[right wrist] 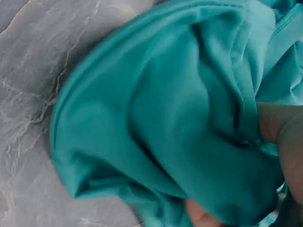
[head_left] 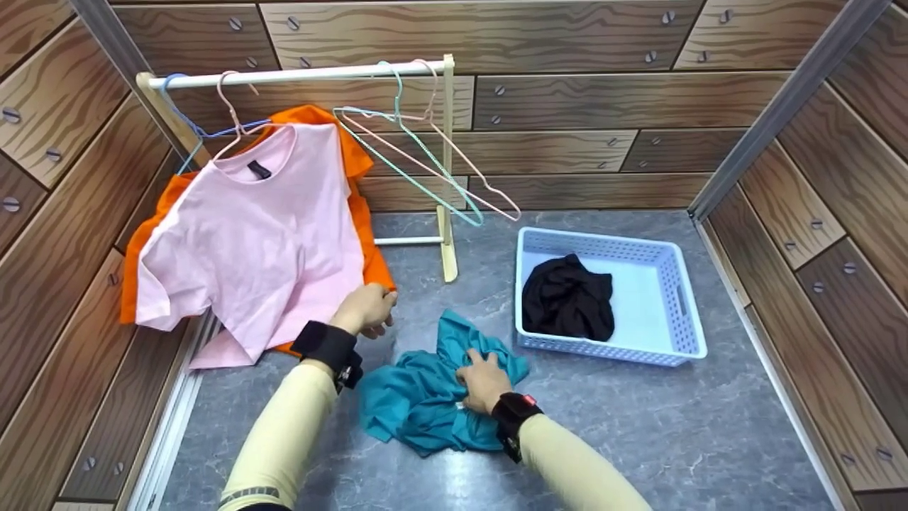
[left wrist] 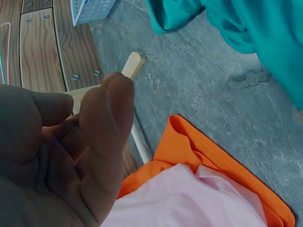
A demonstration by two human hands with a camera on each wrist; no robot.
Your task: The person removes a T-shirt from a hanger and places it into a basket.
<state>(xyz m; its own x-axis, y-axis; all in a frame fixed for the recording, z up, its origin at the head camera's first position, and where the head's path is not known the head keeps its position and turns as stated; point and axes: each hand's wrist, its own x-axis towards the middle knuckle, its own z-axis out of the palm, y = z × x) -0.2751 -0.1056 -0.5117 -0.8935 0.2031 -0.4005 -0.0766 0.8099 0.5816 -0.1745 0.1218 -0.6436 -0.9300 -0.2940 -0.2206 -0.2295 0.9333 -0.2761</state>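
Here, a pale blue perforated plastic basket [head_left: 677, 312] sits on the grey marbled floor [head_left: 638, 440] to the right, and inside it lies a single crumpled black garment [head_left: 567, 298], bunched against its left side with the rest of the white bottom bare. Just left of the basket, a teal shirt [head_left: 418, 397] lies in a soft, wrinkled heap on the floor; the right hand [head_left: 482, 380] rests on top of it with the fingers curled into the cloth, gripping a fold, and the right wrist view shows a fingertip [right wrist: 279, 127] pressed into the smooth knit. The left hand [head_left: 365, 309] sits near the lower hem of a pink T-shirt [head_left: 248, 234], its fingers loosely curled and holding nothing in the left wrist view. The pink T-shirt hangs from a small wooden rack [head_left: 447, 170] with a white crossbar, and it covers most of an orange shirt [head_left: 358, 184] hung behind it, whose edges show around it. Further right on the bar hang bare thin wire hangers [head_left: 425, 170], one green, one pinkish, both tilted. The rack's foot [left wrist: 135, 64] lies on the floor between the hanging shirts and the teal heap. Wood-grain panels [head_left: 567, 106] with screw heads wall the space on three sides.
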